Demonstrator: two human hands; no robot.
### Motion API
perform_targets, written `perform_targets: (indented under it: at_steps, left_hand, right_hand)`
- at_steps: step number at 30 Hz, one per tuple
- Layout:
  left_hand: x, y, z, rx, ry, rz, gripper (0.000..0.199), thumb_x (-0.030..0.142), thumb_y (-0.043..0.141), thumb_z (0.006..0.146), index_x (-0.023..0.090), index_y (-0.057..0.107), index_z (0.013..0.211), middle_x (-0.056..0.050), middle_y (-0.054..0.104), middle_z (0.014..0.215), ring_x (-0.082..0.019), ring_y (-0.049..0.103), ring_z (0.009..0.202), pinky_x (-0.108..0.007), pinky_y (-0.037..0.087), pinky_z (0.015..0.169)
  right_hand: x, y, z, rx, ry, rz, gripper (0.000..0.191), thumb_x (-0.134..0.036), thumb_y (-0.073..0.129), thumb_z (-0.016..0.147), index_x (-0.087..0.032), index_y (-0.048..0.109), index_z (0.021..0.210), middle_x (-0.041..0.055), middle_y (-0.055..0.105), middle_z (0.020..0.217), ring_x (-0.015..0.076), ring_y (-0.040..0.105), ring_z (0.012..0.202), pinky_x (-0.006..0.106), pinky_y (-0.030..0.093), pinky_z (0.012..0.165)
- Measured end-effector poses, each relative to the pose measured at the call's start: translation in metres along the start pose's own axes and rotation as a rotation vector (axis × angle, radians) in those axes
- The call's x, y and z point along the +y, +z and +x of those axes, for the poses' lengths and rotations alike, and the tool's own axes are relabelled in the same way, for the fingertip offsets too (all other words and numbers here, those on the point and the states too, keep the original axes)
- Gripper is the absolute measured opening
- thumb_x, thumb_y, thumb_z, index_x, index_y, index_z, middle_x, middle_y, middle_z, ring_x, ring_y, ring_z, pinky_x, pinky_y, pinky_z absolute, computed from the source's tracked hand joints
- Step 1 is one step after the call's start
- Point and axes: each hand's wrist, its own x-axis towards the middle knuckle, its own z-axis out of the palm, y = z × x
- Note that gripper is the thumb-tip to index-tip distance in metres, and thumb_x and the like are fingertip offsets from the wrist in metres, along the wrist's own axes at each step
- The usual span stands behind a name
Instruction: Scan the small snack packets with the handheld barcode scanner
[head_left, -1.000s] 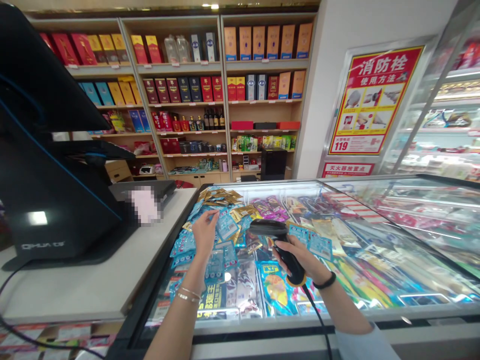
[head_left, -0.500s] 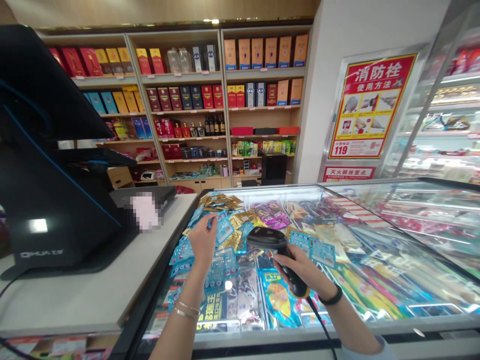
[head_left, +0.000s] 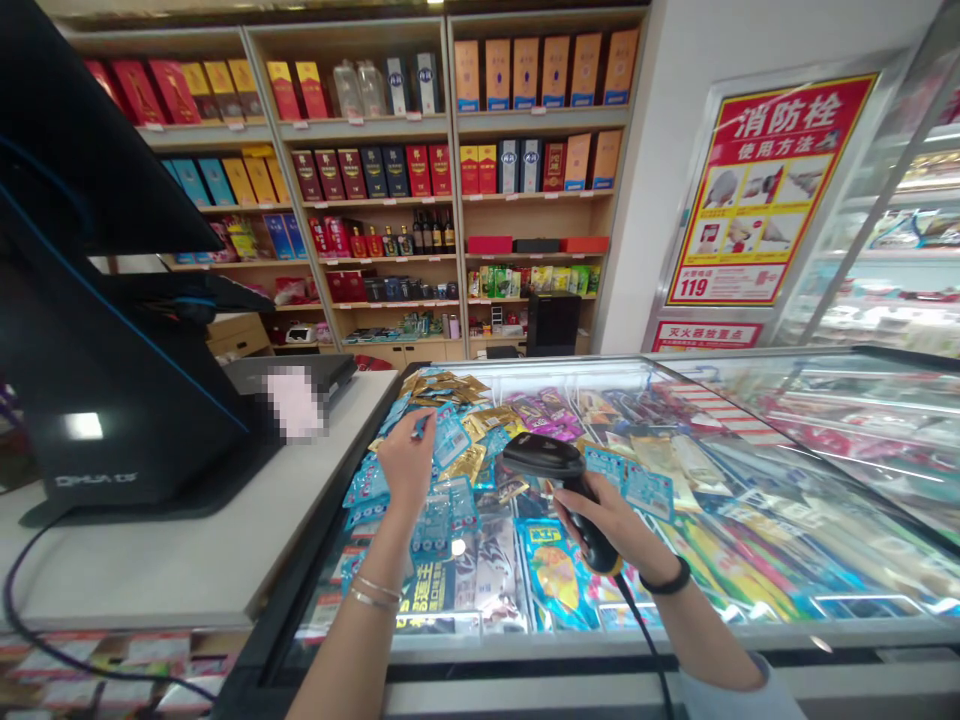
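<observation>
My right hand (head_left: 607,520) is wrapped round the handle of a black barcode scanner (head_left: 541,455), whose head points left over the glass top. From the handle a black cord runs down to the bottom edge. To the left, my left hand (head_left: 407,460) is closed, its fingers pinching the edge of a blue snack packet (head_left: 452,438). Around it, more blue packets (head_left: 367,485) and gold packets (head_left: 442,388) lie in a loose heap on the glass. Two more blue packets (head_left: 649,490) rest just right of the scanner.
The glass-topped freezer (head_left: 720,460) holds many bagged goods. At left, a black checkout terminal (head_left: 112,400) stands on a white counter (head_left: 195,560). Shelves (head_left: 375,205) of boxes and bottles line the back wall, beside a red fire-hydrant poster (head_left: 772,190).
The view has tipped down slightly, so the shelves sit higher. Both hands keep their grips; the scanner stays almost in place, near the packet in my left hand.
</observation>
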Motion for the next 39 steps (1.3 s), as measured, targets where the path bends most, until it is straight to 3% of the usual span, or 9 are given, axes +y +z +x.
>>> perform_targets:
  at_steps: [22,39]
  left_hand:
    - [0.0016,0.0002,-0.0005,0.014,0.031,0.034,0.015,0.029,0.064,0.083,0.020,0.076,0.086,-0.001,0.077,0.080,-0.012,0.062,0.055,-0.023,0.046,0.064]
    - [-0.0040,0.0000,0.0006,0.030,-0.040,0.000,0.018,0.033,0.062,0.084,0.022,0.076,0.088,0.000,0.075,0.078,-0.012,0.060,0.054,-0.025,0.045,0.064]
  right_hand:
    - [-0.0046,-0.0003,-0.0043,0.000,0.030,-0.024,0.045,-0.062,0.065,0.081,-0.020,0.054,0.070,-0.0048,0.049,0.042,0.0102,0.044,0.034,0.023,0.039,0.038]
    - [-0.0041,0.0004,-0.0049,0.015,0.050,-0.051,0.045,-0.061,0.065,0.081,-0.019,0.052,0.073,-0.0047,0.051,0.048,0.0094,0.046,0.036,0.022,0.039,0.037]
